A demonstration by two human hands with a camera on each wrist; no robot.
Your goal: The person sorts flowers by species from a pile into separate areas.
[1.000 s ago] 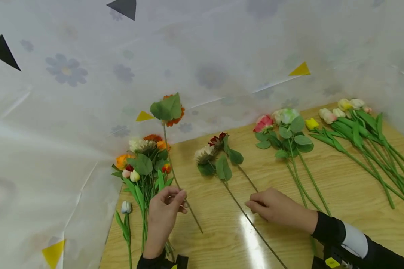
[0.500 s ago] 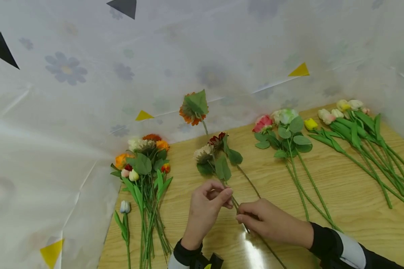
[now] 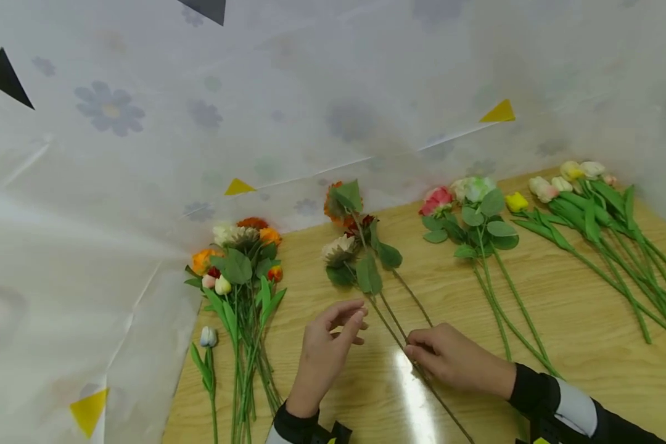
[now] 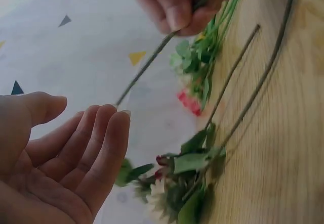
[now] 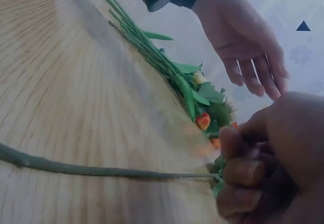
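My right hand pinches the thin stem of an orange flower with a green leaf. The flower's head lies low over a cream flower and a dark red flower on the wooden table. My left hand hovers just left of the stem with its fingers relaxed and holds nothing. The left wrist view shows its bare palm and the right hand's fingers gripping the stem. In the right wrist view the right hand is curled round the stem.
A mixed bunch of orange, white and red flowers lies at the table's left, with one white tulip beside it. Pink and white roses and several tulips lie to the right. A white printed sheet hangs behind and on the left.
My left hand carried the orange flower rightward from beside the left bunch, passed its stem to my right hand and let go. The flower head dropped down onto the middle flowers.
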